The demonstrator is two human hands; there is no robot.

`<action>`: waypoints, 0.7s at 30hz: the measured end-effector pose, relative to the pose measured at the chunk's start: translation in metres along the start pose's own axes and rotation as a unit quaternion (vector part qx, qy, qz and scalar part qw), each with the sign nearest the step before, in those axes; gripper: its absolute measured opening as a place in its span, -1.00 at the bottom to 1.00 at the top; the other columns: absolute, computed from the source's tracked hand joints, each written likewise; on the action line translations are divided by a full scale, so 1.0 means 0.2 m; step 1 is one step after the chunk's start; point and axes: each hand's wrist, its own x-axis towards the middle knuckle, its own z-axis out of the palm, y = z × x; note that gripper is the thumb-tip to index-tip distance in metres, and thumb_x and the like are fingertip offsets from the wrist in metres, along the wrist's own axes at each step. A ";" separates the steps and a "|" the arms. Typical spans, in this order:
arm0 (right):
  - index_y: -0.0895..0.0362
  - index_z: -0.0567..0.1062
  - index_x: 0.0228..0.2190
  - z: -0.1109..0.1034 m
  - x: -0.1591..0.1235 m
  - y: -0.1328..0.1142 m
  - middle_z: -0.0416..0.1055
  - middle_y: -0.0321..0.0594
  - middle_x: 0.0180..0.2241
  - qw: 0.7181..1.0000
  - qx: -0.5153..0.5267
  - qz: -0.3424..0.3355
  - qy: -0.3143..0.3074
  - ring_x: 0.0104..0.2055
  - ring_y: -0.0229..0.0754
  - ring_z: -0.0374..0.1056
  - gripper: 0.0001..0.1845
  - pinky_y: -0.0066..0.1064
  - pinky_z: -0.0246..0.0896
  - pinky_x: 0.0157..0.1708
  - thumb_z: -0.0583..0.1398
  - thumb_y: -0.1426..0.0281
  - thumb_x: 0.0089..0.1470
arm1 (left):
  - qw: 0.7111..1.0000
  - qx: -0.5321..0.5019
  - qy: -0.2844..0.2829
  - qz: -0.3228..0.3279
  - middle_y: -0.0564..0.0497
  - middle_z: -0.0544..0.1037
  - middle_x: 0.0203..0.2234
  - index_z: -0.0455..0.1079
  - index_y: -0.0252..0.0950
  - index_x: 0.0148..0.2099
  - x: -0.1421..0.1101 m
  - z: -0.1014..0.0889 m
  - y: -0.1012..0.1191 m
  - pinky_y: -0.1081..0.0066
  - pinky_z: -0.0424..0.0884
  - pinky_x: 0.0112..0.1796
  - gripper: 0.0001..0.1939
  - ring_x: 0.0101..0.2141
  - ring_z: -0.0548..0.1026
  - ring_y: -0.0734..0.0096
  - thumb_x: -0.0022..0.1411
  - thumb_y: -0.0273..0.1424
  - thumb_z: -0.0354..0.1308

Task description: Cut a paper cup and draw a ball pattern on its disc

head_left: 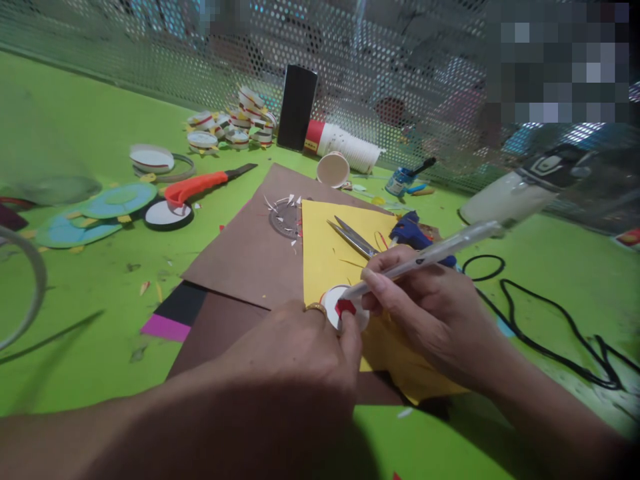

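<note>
My right hand (425, 300) pinches a whitish pen (440, 248), its tip end slanting down onto a small round white paper piece (334, 297). Around that piece my left hand (305, 340) is closed, a finger pressing a bit of red paper (345, 307) on its face. A gold ring shows on the left hand. Both hands are over a yellow sheet (320, 247) that lies on brown card (235, 260). Scissors (350, 237) rest with their blades apart just beyond my right hand, their handles hidden. Next to them is a blue glue gun (413, 230).
An orange-handled cutter (200, 187) lies at left by blue paper discs (100, 213). Small banded rounds (235, 127), a propped phone (297, 107) and stacked paper cups (350, 147) are at the back. A bottle (520, 190) and black cord (555, 333) are at right.
</note>
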 end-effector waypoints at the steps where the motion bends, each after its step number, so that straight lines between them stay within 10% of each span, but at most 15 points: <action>1: 0.15 0.50 -0.46 0.00 0.00 0.00 0.50 -0.23 -0.45 1.000 -0.001 0.001 -0.002 -0.44 -0.26 0.42 -0.71 -0.48 0.33 -0.45 0.12 0.36 0.27 | 1.000 -0.001 0.000 0.001 -0.18 0.56 -0.45 0.28 -0.68 0.16 0.00 0.00 0.00 0.18 0.44 -0.52 -0.52 -0.50 0.49 0.14 0.19 -0.63 -0.04; 21: 0.16 0.50 -0.47 0.00 -0.01 -0.03 0.48 -0.24 -0.43 1.000 0.013 -0.024 -0.003 -0.39 -0.28 0.42 -0.75 -0.47 0.33 -0.32 0.14 0.44 0.23 | 1.000 -0.023 0.004 -0.012 -0.12 0.53 -0.49 0.39 -0.48 -0.07 0.00 0.00 0.00 0.23 0.39 -0.50 -0.71 -0.53 0.45 0.19 0.18 -0.64 -0.04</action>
